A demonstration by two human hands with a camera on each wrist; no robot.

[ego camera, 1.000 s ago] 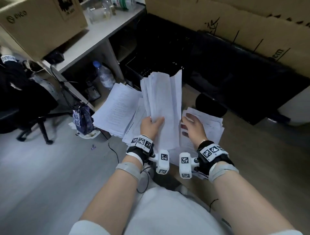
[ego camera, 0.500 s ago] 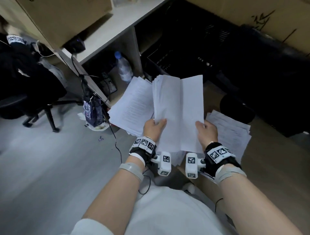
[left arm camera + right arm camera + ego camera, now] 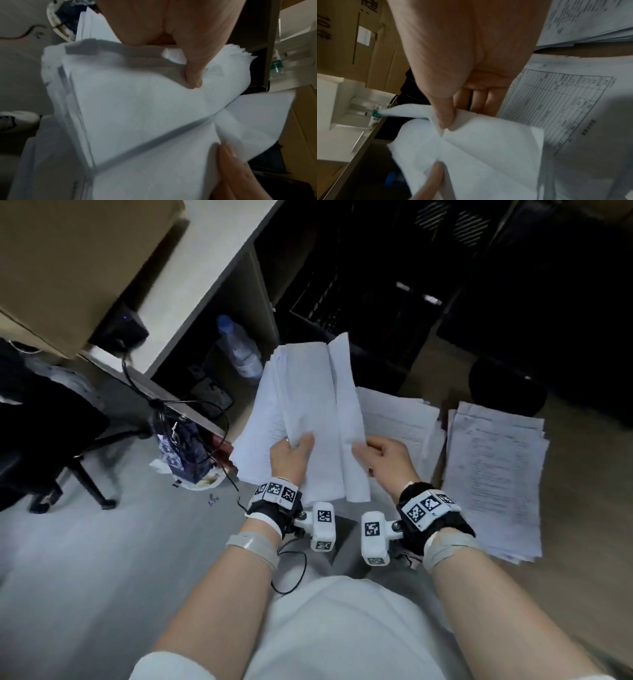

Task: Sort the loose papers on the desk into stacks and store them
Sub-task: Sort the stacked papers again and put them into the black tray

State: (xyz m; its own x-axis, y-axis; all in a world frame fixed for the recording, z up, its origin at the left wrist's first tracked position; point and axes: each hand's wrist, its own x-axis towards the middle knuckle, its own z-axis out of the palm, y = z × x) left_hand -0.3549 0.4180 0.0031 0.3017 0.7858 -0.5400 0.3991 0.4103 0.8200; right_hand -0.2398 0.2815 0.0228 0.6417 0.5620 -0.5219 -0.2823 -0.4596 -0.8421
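A bundle of white papers (image 3: 308, 412) is held up over the wooden desk (image 3: 582, 542). My left hand (image 3: 294, 450) grips the bundle's lower edge, thumb on top (image 3: 193, 75). My right hand (image 3: 373, 451) pinches the right edge of the top sheet (image 3: 488, 148) between thumb and fingers, and the sheet bends along a crease. Under the right hand lies a stack topped by a printed table form (image 3: 556, 108). A second stack of printed papers (image 3: 493, 474) lies on the desk further right.
A water bottle (image 3: 239, 350) stands under the white side desk (image 3: 191, 285), with a cardboard box (image 3: 68, 261) above. A black office chair (image 3: 44, 433) and a patterned bag (image 3: 181, 453) with cables are at left. A round black object (image 3: 507, 388) sits behind the stacks.
My right hand left the right stack, took the top sheet's right edge and spread it out; now it is closer to the left hand and the sheet is creased. The left hand keeps its grip.
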